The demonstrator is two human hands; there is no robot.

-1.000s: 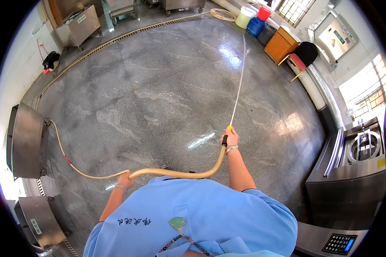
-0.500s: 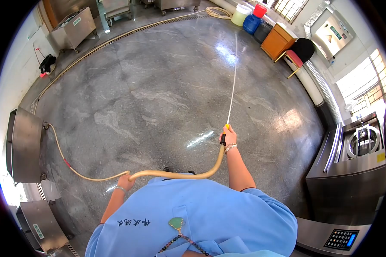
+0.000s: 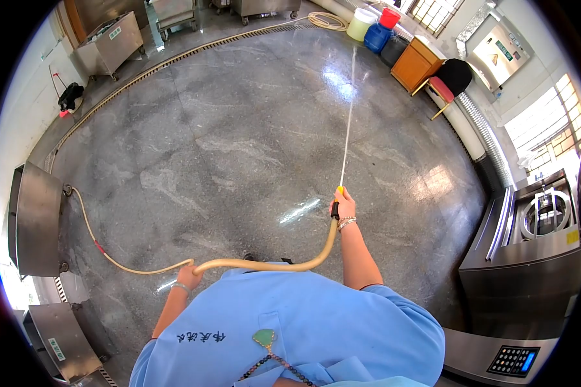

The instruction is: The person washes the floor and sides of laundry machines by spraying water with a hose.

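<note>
A cream-coloured hose (image 3: 265, 264) runs in front of my body from one hand to the other. My right hand (image 3: 346, 205) is closed around its black and yellow spray nozzle (image 3: 335, 209), held out ahead of me. From the tip a thin straight jet of water (image 3: 348, 129) shoots forward over the floor. My left hand (image 3: 188, 276) is closed around the hose at my left side. Beyond it the hose trails left past a red joint. Wet-looking grey floor (image 3: 226, 148) reflects light at several spots.
Steel carts (image 3: 39, 219) stand along the left, and another cart (image 3: 113, 45) at the back left. A steel machine (image 3: 523, 277) is close on my right. Buckets (image 3: 361, 24), a wooden cabinet (image 3: 417, 64) and a chair (image 3: 442, 87) line the far right. A drain channel (image 3: 155, 68) curves along the back.
The far part of the water jet has shifted slightly left and looks more broken up. Both hands keep their hold, nearly in place.
</note>
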